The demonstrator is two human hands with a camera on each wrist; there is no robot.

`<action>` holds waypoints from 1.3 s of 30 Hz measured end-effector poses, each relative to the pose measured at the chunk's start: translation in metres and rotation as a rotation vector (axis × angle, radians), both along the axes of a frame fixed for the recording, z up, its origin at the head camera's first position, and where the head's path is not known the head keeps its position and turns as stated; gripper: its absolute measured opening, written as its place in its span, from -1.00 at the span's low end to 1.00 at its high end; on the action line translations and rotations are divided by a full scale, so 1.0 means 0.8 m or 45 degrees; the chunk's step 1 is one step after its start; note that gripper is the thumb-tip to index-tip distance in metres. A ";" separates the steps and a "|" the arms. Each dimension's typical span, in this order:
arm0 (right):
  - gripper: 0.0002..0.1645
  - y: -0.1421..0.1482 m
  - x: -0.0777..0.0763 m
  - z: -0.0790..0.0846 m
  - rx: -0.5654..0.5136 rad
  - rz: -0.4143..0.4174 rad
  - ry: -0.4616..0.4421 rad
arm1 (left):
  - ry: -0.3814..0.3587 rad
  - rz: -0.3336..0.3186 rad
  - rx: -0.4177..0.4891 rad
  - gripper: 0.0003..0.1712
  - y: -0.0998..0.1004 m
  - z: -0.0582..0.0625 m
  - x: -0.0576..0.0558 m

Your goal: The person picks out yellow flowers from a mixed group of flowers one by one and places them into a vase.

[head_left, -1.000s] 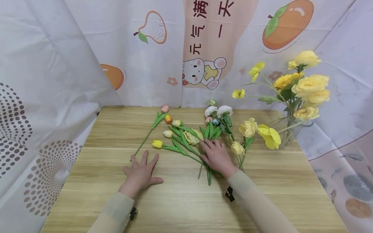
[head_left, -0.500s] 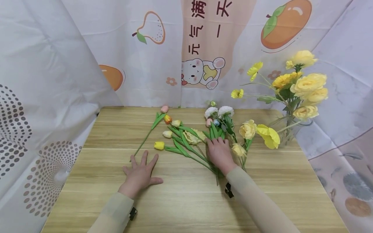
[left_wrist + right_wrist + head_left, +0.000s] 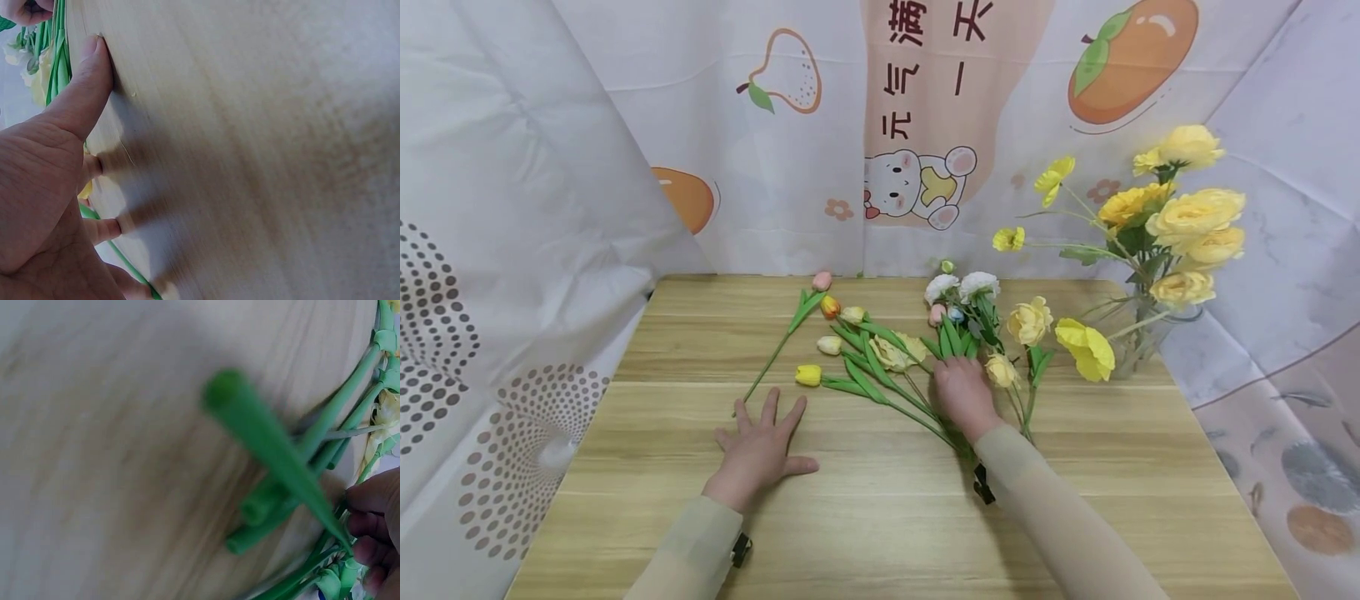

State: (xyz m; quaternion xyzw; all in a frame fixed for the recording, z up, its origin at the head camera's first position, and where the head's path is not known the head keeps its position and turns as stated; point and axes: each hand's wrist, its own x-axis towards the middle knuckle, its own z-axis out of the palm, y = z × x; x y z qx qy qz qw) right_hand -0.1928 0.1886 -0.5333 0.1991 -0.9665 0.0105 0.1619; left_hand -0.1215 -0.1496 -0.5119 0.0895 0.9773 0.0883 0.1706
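Observation:
My left hand (image 3: pixel 758 457) rests on the wooden table with its fingers spread, just short of the stem end of a pink tulip (image 3: pixel 822 281). Curled fingers of my right hand (image 3: pixel 966 396) grip a green tulip stem (image 3: pixel 275 450), which sticks out past the fist in the right wrist view. Beyond that fist show a pink tulip head (image 3: pixel 937 315), a blue one (image 3: pixel 955 314) and green leaves (image 3: pixel 955 337); which of these the hand holds I cannot tell. Left of it lie a yellow tulip (image 3: pixel 808 375), a white tulip (image 3: pixel 830 345) and an orange tulip (image 3: pixel 831 307), their stems running toward the fist.
A glass vase (image 3: pixel 1144 340) with yellow flowers (image 3: pixel 1197 218) stands at the back right, some blooms leaning out over the table (image 3: pixel 850 517). White flowers (image 3: pixel 979 286) lie near the back edge. Pale yellow roses (image 3: pixel 1028 321) lie right of my right hand. Printed cloth hangs behind.
My right hand has gone from lying outstretched over the stems to a curled grip on them. The yellow tulip and neighbouring stems shifted slightly right. My left hand has stayed in place.

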 end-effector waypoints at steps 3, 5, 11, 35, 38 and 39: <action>-0.79 -0.002 -0.002 0.001 -0.037 -0.025 -0.041 | -0.002 0.000 0.006 0.24 -0.001 -0.001 -0.001; -0.78 -0.003 -0.001 0.001 -0.057 -0.048 -0.056 | 0.001 -0.003 0.007 0.24 -0.001 -0.002 -0.001; -0.76 -0.001 -0.001 0.005 -0.143 -0.071 -0.048 | -0.011 0.005 0.016 0.25 -0.002 -0.002 -0.002; -0.80 -0.031 0.021 0.114 -0.206 0.138 0.546 | -0.006 -0.001 0.006 0.25 -0.002 0.001 -0.001; -0.80 -0.030 0.025 0.136 -0.208 0.128 0.603 | -0.016 0.001 0.005 0.25 -0.001 0.002 -0.001; -0.81 -0.029 0.026 0.144 -0.205 0.122 0.625 | -0.019 0.001 0.006 0.25 -0.001 0.002 -0.001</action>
